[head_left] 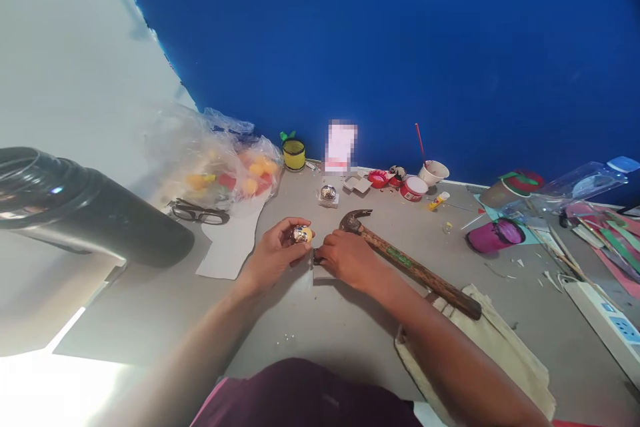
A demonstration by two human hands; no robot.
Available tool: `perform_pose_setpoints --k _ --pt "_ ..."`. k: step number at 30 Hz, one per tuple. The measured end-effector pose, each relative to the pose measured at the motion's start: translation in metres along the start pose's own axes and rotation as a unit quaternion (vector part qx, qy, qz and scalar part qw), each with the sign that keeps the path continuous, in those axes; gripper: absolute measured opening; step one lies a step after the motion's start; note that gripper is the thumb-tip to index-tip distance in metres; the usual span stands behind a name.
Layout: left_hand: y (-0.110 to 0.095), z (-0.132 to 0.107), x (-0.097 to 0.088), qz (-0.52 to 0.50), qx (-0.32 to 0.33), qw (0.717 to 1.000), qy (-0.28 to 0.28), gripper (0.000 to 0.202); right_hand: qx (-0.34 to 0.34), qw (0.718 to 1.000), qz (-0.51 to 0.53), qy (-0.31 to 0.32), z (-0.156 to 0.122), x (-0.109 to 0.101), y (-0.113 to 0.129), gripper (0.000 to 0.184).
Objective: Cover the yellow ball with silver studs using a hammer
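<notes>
My left hand (277,252) grips a small ball (301,234) between thumb and fingers. Shiny silver bits cover much of it, and a plain yellow patch shows on its right side. Close by on the right, my right hand (353,259) has its fingers bent together and pointing down at a small grey block or box (323,274) with something dark on top. What lies between those fingertips is hidden. A claw hammer (410,265) with a worn wooden handle rests just beyond and right of that hand. Farther back, a second silver-covered ball (329,193) sits on a small base.
On the left stand a large dark cylinder (100,207), eyeglasses (200,213) and white paper (233,240). A clear bag (235,160) holds yellow balls. Behind are red-lidded jars (414,188) and a paper cup (434,173). A cloth (500,347) and power strip (603,327) lie right.
</notes>
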State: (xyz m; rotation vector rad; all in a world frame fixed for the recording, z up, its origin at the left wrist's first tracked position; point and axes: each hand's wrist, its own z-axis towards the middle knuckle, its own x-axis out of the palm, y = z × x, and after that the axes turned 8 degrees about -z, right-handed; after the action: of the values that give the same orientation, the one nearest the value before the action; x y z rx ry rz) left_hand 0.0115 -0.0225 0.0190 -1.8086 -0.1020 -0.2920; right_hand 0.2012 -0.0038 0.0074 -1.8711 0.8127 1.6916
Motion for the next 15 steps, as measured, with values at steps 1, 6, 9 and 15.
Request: perform_pose_setpoints --k 1,6,9,15 --pt "-0.001 0.000 0.000 0.003 0.000 1.000 -0.001 0.044 0.002 1.000 -0.002 -0.003 -0.001 0.001 0.000 0.018" --pt "0.000 -0.001 -0.002 0.013 0.000 1.000 0.000 0.042 0.016 0.999 -0.010 -0.031 -0.007 0.009 0.000 0.022" --pt "0.002 0.000 -0.003 0.007 0.001 1.000 0.006 0.042 0.020 0.999 -0.001 -0.050 -0.010 0.012 -0.001 0.020" --pt "0.002 -0.001 -0.004 0.002 -0.002 1.000 0.000 0.040 0.042 0.995 0.038 -0.083 -0.013 0.011 -0.005 0.022"
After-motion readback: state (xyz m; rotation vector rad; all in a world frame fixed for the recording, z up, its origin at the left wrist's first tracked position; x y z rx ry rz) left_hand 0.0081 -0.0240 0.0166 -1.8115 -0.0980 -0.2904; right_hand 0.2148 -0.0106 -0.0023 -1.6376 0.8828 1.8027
